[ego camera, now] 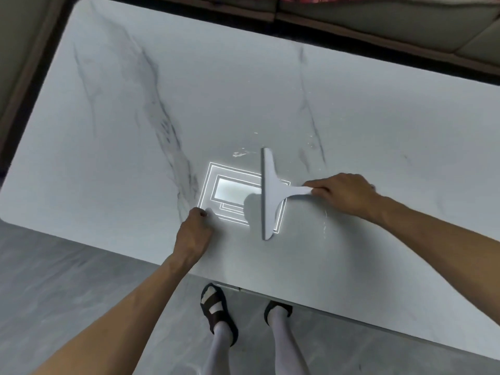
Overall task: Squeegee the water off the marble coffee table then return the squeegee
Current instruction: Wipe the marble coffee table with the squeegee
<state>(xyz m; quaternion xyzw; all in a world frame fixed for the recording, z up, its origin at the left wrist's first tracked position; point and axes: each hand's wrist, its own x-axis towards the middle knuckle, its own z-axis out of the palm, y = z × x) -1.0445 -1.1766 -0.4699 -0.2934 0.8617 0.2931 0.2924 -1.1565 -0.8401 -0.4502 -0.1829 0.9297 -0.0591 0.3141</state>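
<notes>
While the right hand grips the squeegee by its handle and the left hand rests curled and empty on the surface, a flat blade and even pressure should carry the droplets to an edge.

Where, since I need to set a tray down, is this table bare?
Free: the far-left stretch of the white marble tabletop, beyond the grey vein, and the far-right part toward the sofa. Crowded: the near middle, where the right hand grips the white plastic squeegee, the left hand rests nearby, among water droplets.
</notes>
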